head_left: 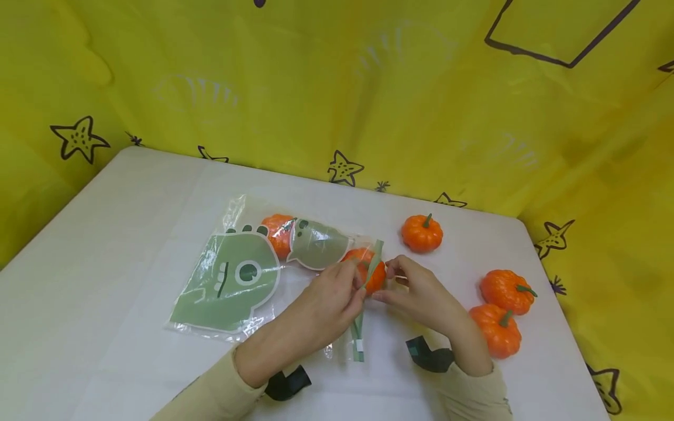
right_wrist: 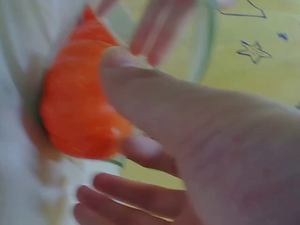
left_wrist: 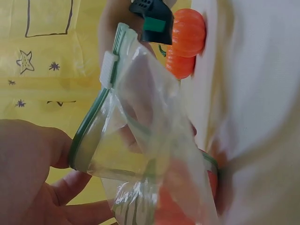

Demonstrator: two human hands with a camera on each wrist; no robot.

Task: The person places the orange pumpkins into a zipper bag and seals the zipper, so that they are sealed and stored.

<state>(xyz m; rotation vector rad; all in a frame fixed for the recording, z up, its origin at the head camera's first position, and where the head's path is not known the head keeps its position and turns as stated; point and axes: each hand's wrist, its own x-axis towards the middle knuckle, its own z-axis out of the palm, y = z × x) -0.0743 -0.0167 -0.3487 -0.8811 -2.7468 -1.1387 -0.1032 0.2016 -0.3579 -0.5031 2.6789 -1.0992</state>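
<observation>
A clear zip bag (head_left: 221, 316) with green cartoon creature prints lies on the white table, its green-edged mouth toward the right. My left hand (head_left: 323, 298) pinches the mouth's edge between thumb and fingers; in the left wrist view the mouth gapes, with a white slider (left_wrist: 108, 70) at one end. At that mouth sits an orange toy pumpkin (right_wrist: 79, 103), partly behind the green strip. My right hand (head_left: 423, 298) holds its right side with thumb and index finger, other fingers loose. A second toy pumpkin (head_left: 277, 234) lies deeper in the bag, partly hidden by the prints.
One toy pumpkin (head_left: 421, 233) stands beyond my right hand. Two more, a farther pumpkin (head_left: 505, 291) and a nearer pumpkin (head_left: 495, 330), sit side by side near the table's right edge. A yellow patterned curtain (head_left: 295, 88) hangs behind the white table (head_left: 105, 263).
</observation>
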